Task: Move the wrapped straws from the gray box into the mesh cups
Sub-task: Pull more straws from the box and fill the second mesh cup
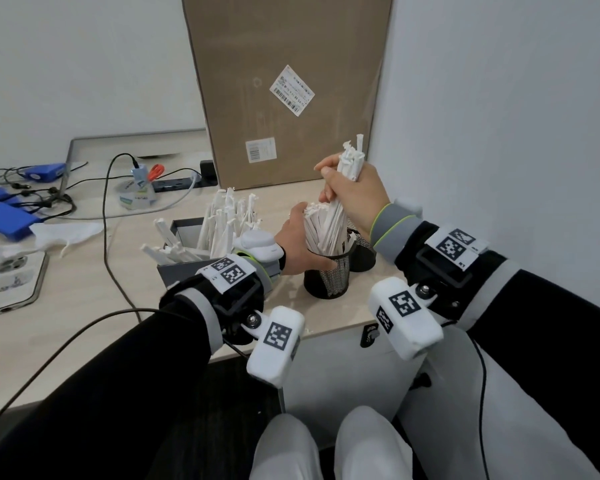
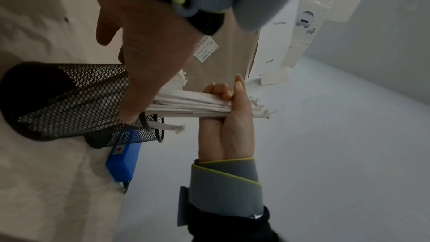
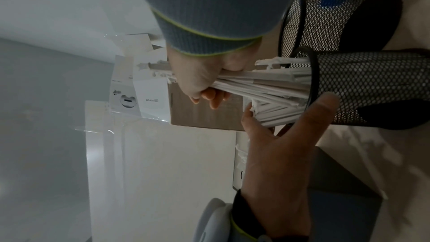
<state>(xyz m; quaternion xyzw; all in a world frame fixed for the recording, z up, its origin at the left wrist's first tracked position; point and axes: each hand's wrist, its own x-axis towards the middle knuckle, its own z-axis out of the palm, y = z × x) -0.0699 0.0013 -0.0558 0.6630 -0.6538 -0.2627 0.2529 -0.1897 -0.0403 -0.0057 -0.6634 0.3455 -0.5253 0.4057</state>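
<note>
My right hand (image 1: 354,192) grips a bundle of white wrapped straws (image 1: 333,223) upright, its lower ends inside the near black mesh cup (image 1: 329,282). The same fist (image 3: 197,76) shows closed round the bundle (image 3: 267,84) in the right wrist view. My left hand (image 1: 298,247) holds this cup at the rim, thumb on the mesh (image 3: 325,106), fingers behind the straws that stand in it. A second mesh cup (image 1: 364,258) stands just behind to the right. The gray box (image 1: 174,271), left of the cups, holds several more straws (image 1: 222,223).
A tall cardboard box (image 1: 284,81) leans on the wall behind the cups. The wall is close on the right. A black cable (image 1: 111,244), a phone (image 1: 14,282), blue packs (image 1: 4,220) and a tape roll (image 1: 136,195) lie to the left. The table's front edge (image 1: 343,327) is near.
</note>
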